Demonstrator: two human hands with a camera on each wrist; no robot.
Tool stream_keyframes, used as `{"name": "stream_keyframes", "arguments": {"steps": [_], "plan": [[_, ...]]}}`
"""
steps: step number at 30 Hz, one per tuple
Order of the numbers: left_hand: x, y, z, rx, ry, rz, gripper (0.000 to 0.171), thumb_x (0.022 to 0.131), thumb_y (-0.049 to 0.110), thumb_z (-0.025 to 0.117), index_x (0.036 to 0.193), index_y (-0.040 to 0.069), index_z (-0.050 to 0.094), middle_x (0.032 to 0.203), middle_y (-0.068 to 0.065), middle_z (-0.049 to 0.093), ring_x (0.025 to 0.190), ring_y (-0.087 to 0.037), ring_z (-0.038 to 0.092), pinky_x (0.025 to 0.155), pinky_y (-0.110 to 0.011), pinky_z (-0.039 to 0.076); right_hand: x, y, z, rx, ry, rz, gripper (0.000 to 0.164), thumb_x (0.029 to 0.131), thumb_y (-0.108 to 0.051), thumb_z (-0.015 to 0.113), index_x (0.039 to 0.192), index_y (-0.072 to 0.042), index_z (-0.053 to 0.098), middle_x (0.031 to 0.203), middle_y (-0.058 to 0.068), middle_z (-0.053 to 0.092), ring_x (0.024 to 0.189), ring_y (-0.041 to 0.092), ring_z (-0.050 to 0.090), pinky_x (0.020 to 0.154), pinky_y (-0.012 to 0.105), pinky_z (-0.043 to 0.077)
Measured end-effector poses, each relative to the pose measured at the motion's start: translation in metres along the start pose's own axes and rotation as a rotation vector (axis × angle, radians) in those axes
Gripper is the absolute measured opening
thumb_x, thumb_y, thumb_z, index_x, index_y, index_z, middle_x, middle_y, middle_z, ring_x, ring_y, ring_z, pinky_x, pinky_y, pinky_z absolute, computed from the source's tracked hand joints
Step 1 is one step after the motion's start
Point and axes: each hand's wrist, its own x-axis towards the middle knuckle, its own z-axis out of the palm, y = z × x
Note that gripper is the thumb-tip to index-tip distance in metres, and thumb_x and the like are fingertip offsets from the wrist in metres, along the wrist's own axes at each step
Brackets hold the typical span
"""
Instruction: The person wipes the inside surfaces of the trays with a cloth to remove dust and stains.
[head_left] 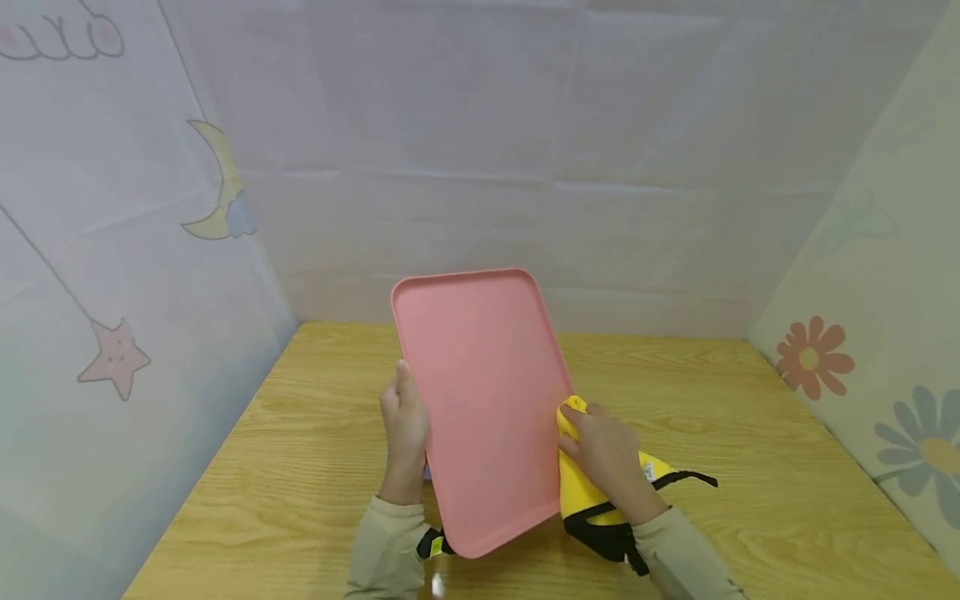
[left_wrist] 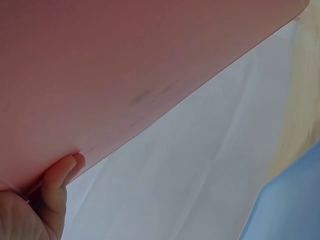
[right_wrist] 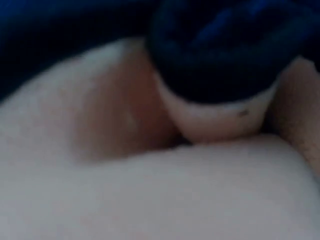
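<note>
In the head view, a pink rectangular tray (head_left: pixel 487 400) is held up at a tilt above the table. My left hand (head_left: pixel 403 417) grips its left edge, with the thumb along the rim. From the left wrist view, fingers (left_wrist: pixel 59 182) curl against the tray's underside (left_wrist: pixel 125 75), which bears a few dark smudges. A yellow cloth (head_left: pixel 577 487) with black trim and a strap is bunched in my right hand (head_left: pixel 603 446), at the tray's right edge. The right wrist view is dark and blurred, showing skin and dark fabric (right_wrist: pixel 215 65) close up.
Below is a wooden table (head_left: pixel 285 467), with a pale cloth wall (head_left: pixel 480 167) behind and printed sheets at both sides. A black piece with a yellow tag (head_left: pixel 437 547) sits by the left sleeve. A blue surface (left_wrist: pixel 285 200) shows in the left wrist view.
</note>
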Motion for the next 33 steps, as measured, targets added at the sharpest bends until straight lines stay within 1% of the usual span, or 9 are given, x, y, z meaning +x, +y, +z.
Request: {"name": "stream_keyframes", "arguments": {"steps": [5,7,10,15,19,23,26,30,33], "plan": [[0.0,0.002,0.002,-0.024,0.004,-0.003,0.043,0.099,0.028,0.027,0.068,0.005,0.047,0.057,-0.002,0.042,0.047,-0.009,0.042,0.044,-0.021,0.038,0.0,-0.015,0.0,0.002,0.018,-0.044,0.03,0.074,-0.014,0.063,0.104,-0.007,0.065,0.079,0.015,0.055,0.041,0.013,0.03,0.036,0.023,0.026],[0.0,0.002,0.003,-0.014,0.023,-0.009,0.043,0.099,0.028,0.029,0.069,0.005,0.048,0.058,-0.001,0.043,0.048,-0.008,0.043,0.045,-0.021,0.038,0.0,-0.023,-0.001,0.007,0.02,-0.061,0.03,0.074,-0.014,0.063,0.103,-0.006,0.065,0.076,0.014,0.055,0.041,0.013,0.03,0.037,0.023,0.025],[0.0,0.001,0.004,-0.003,0.023,-0.01,0.042,0.099,0.027,0.028,0.068,0.005,0.046,0.057,-0.001,0.04,0.047,-0.008,0.04,0.044,-0.021,0.036,0.0,-0.034,-0.001,0.013,0.022,-0.081,0.03,0.074,-0.014,0.063,0.103,-0.007,0.065,0.074,0.011,0.052,0.041,0.012,0.029,0.037,0.022,0.025],[0.0,0.0,0.004,-0.004,0.005,0.013,0.043,0.099,0.027,0.027,0.066,0.006,0.043,0.055,-0.001,0.038,0.045,-0.008,0.038,0.042,-0.02,0.035,-0.004,-0.052,-0.001,0.039,0.078,-0.162,0.029,0.073,-0.012,0.065,0.101,-0.005,0.064,0.075,0.011,0.05,0.042,0.011,0.028,0.037,0.021,0.026],[-0.001,-0.001,0.005,0.006,0.021,0.017,0.043,0.099,0.027,0.028,0.065,0.006,0.044,0.056,-0.001,0.04,0.046,-0.008,0.04,0.043,-0.021,0.037,-0.007,-0.068,-0.002,0.072,0.11,-0.226,0.03,0.072,-0.011,0.066,0.101,-0.004,0.064,0.074,0.011,0.049,0.043,0.011,0.028,0.038,0.021,0.026],[-0.002,-0.001,0.008,0.02,0.061,0.018,0.042,0.099,0.027,0.031,0.063,0.006,0.043,0.056,-0.001,0.041,0.047,-0.008,0.041,0.045,-0.022,0.037,-0.009,-0.083,-0.005,0.083,0.142,-0.276,0.03,0.071,-0.011,0.066,0.1,-0.004,0.064,0.072,0.009,0.048,0.041,0.01,0.026,0.036,0.02,0.024],[-0.003,-0.001,0.01,0.013,0.069,0.022,0.043,0.099,0.027,0.031,0.067,0.003,0.047,0.058,-0.002,0.043,0.05,-0.009,0.044,0.046,-0.022,0.039,-0.011,-0.094,-0.007,0.109,0.158,-0.315,0.03,0.071,-0.011,0.066,0.099,-0.004,0.065,0.069,0.007,0.046,0.041,0.009,0.025,0.035,0.019,0.023],[-0.004,-0.001,0.012,0.0,0.069,0.024,0.045,0.099,0.029,0.03,0.077,-0.004,0.053,0.061,-0.005,0.047,0.053,-0.01,0.047,0.049,-0.022,0.041,-0.014,-0.105,-0.009,0.116,0.184,-0.376,0.029,0.071,-0.014,0.068,0.099,-0.006,0.066,0.068,0.005,0.045,0.042,0.007,0.024,0.035,0.018,0.021],[-0.005,-0.001,0.012,-0.006,0.067,0.026,0.045,0.099,0.029,0.029,0.08,-0.005,0.054,0.063,-0.005,0.048,0.055,-0.01,0.049,0.05,-0.022,0.043,-0.016,-0.112,-0.009,0.105,0.206,-0.417,0.029,0.072,-0.016,0.069,0.099,-0.008,0.066,0.069,0.005,0.047,0.041,0.006,0.022,0.035,0.017,0.019]]}}
